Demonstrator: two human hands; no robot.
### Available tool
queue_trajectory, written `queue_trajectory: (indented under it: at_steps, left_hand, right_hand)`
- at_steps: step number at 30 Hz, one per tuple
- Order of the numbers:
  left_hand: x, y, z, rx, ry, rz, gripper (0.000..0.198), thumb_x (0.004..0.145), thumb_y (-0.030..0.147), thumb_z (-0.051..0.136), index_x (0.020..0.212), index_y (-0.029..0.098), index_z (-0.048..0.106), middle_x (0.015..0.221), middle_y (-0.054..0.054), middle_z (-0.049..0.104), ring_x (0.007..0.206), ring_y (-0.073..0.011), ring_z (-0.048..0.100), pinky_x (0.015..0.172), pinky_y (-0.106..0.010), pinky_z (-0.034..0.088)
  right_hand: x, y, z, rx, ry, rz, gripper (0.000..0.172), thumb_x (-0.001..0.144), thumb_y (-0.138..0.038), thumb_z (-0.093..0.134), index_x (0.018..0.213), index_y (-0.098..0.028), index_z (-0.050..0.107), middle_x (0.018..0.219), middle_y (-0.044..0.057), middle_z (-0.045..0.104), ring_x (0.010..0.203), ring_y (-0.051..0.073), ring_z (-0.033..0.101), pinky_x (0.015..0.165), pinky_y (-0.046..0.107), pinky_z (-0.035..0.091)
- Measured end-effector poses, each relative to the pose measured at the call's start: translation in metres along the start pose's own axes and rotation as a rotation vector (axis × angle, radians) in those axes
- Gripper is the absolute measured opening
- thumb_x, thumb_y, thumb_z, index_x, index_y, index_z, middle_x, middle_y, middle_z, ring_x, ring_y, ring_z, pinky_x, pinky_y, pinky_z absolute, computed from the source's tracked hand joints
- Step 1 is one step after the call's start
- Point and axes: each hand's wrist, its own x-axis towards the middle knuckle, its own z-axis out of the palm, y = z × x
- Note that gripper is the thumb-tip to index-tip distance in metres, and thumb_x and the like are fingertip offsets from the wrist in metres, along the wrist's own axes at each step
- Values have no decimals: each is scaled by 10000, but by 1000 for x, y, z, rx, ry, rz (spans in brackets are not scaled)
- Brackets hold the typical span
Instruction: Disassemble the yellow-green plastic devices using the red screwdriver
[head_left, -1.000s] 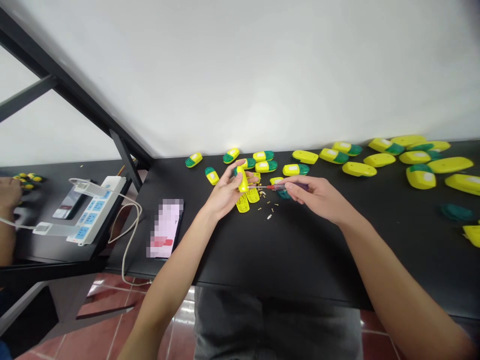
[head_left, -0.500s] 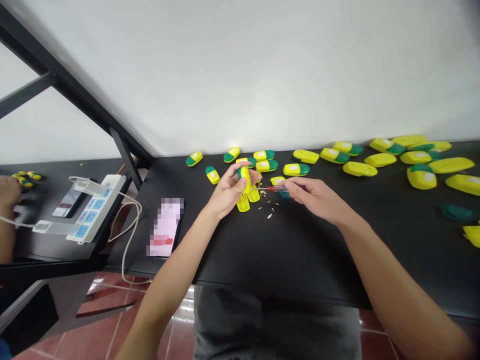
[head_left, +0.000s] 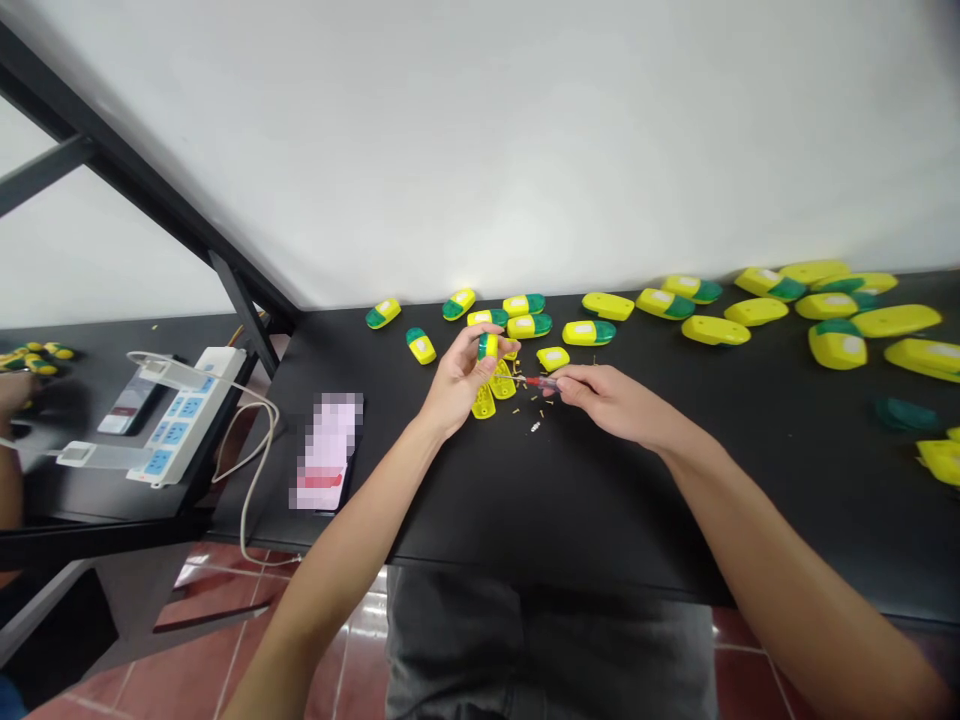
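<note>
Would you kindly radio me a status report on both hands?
Left hand holding yellow-green case. Right hand gripping screwdriver, shaft toward left hand. Loose screws scattered on table close by.

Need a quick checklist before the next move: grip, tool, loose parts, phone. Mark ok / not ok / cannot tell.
1. Left hand gripping the yellow-and-green plastic case: ok.
2. Right hand holding the slim screwdriver with red-and-translucent handle: ok.
3. Screwdriver tip seated in a screw: cannot tell, too small and close to the left fingers.
4. Small brass-coloured screws contained: not ok, scattered loose on the black tabletop.
5. Dark flat phone with lit screen clear of both hands: ok, lies left of the left forearm.
</note>
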Motion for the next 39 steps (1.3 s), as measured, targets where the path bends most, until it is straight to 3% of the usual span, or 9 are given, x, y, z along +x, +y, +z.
queue_trajectory:
  at_steps: [8,12,15,19,23,28,30,35,39]
  left_hand:
    - [-1,-2,7,-85,87,14,474,725,431,928,1068,249,655,927,23,696,1102,-218,717,1162,-402,425]
    - [-1,-5,8,-161,106,-24,464,742,396,918,1080,242,640,903,30,681,1110,-233,727,1189,-441,411]
    - [0,-6,8,-182,136,-33,424,767,355,897,1081,247,634,904,32,671,1157,-247,718,1197,-447,404]
    - [0,-3,9,-191,122,-15,442,748,356,913,1078,245,641,927,26,670,1222,-260,696,1220,-439,383]
    - [-1,-2,11,-188,109,-33,432,758,340,906,1088,239,645,934,13,676,1255,-274,680,1219,-446,385]
    - [1,-5,8,-174,146,-52,403,772,316,889,1081,232,643,905,11,681,1217,-271,698,1200,-453,406]
    - [1,-5,7,-177,141,-51,409,765,313,894,1079,233,645,909,15,680,1213,-267,701,1208,-452,401]
    - [0,-1,10,-191,119,-57,424,761,329,900,1088,241,644,923,21,674,1279,-274,670,1241,-457,371]
    - [-2,2,13,-189,105,-62,453,739,348,917,1086,242,646,922,20,671,1297,-280,660,1250,-466,364]
  right_hand:
    - [4,5,13,-101,196,-31,301,948,-354,475,866,-221,732,930,100,782,831,276,695,761,371,502]
    - [4,5,14,-166,343,-181,276,946,-314,472,967,-225,733,981,106,760,887,267,687,825,382,509]
    - [1,1,10,-162,244,-166,284,977,-402,472,905,-228,685,865,82,729,742,232,632,724,356,488]
    - [-3,-2,4,-94,65,-10,481,1015,-557,374,686,-238,522,687,44,644,637,197,571,642,325,445]
    - [-2,0,2,-56,99,-39,372,968,-515,483,770,-233,623,791,60,720,722,219,634,680,335,478]
    - [0,0,6,-55,263,-171,192,889,-397,615,935,-230,697,984,88,766,850,253,690,788,376,527]
    - [0,-1,6,-60,247,-165,223,914,-433,597,916,-228,687,950,86,757,827,246,684,767,366,521]
    - [-2,-1,2,-108,66,-54,457,1000,-536,416,740,-227,629,704,49,674,664,211,606,646,327,451]
    - [-1,1,2,-112,160,-94,345,963,-483,514,907,-223,733,832,68,745,708,220,630,663,332,473]
